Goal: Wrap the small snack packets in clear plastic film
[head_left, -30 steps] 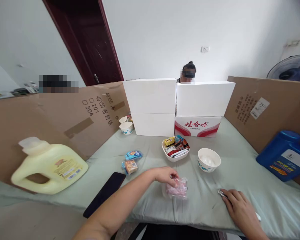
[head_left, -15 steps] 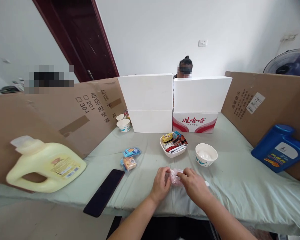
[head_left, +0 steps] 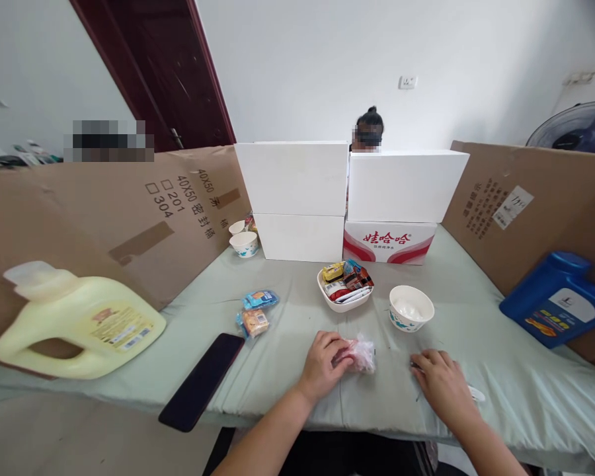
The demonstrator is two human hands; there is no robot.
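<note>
The left hand [head_left: 324, 363] is lying on the pale green surface [head_left: 476, 311] near its front edge, its grip curling closed around the near end of a small pink packet in crinkly clear wrap [head_left: 359, 352], whose far end is sticking out to the right of the fingers and resting on the cloth. The right hand [head_left: 442, 385] is pressing palm down on the surface well to the right of the packet, fingers loosely bent over a small thin object [head_left: 476, 395] that is peeking out white at its right side; whether the grip is actually closing on it cannot be told. Just beyond the packet a white bowl of wrapped snacks [head_left: 346, 289] is sitting, with an empty patterned paper bowl [head_left: 410, 307] beside it to the right. Two blue snack packets [head_left: 255, 312] are lying to the left, and a dark phone [head_left: 202, 381] is resting near the front edge. A yellow jug [head_left: 77, 322] is lying on its side at far left, a blue jug [head_left: 558, 307] at far right, against cardboard walls.
</note>
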